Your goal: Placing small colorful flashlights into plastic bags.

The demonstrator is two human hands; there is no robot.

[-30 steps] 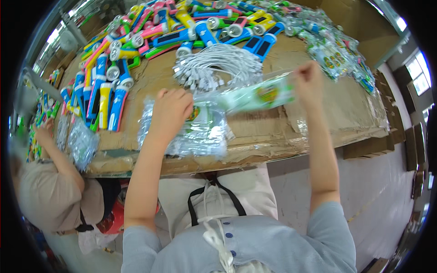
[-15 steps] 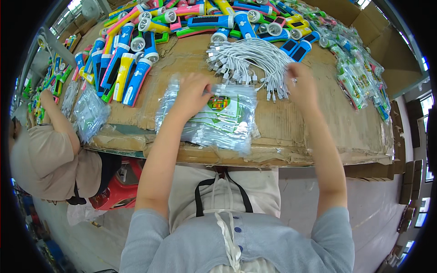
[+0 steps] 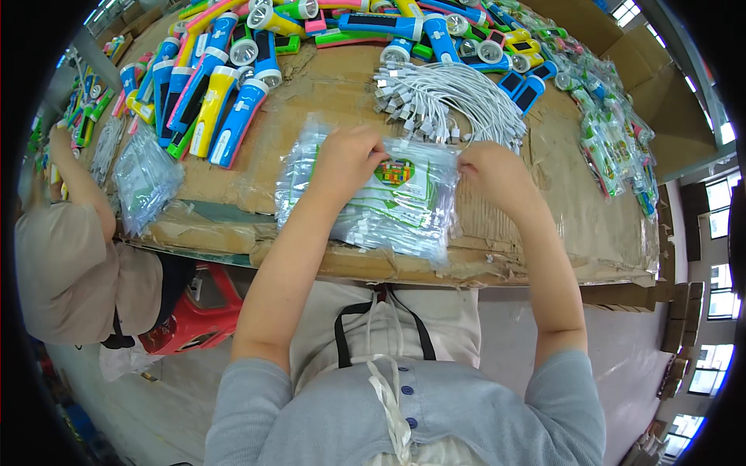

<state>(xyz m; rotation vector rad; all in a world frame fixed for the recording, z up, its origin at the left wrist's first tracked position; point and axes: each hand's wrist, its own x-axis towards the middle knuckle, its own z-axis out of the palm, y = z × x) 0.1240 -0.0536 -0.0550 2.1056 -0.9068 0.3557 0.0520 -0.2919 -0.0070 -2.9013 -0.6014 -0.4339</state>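
Observation:
A stack of clear plastic bags (image 3: 388, 221) with green print and a colourful heart-shaped picture lies flat at the table's near edge. My left hand (image 3: 348, 161) rests on its upper part, thumb and fingers pinched at the top bag. At the stack's upper right edge, the fingers of my right hand (image 3: 497, 177) are closed in a pinch; what is between them is too small to make out. Just beyond this hand lies a bundle of white charging cables (image 3: 474, 97), their plugs fanned toward the left.
Colourful flashlights (image 3: 233, 124) are heaped along the far side and left. Bagged flashlights (image 3: 614, 147) pile up at the right. Another stack of clear bags (image 3: 148, 179) lies left, near a seated co-worker (image 3: 78, 272) on a red stool (image 3: 202, 311). Worn cardboard (image 3: 544, 225) covers the table.
My right hand has come left and nearer, from beside the cable bundle to the bags' upper right edge. My left hand stays at the top bag. The view has shifted slightly.

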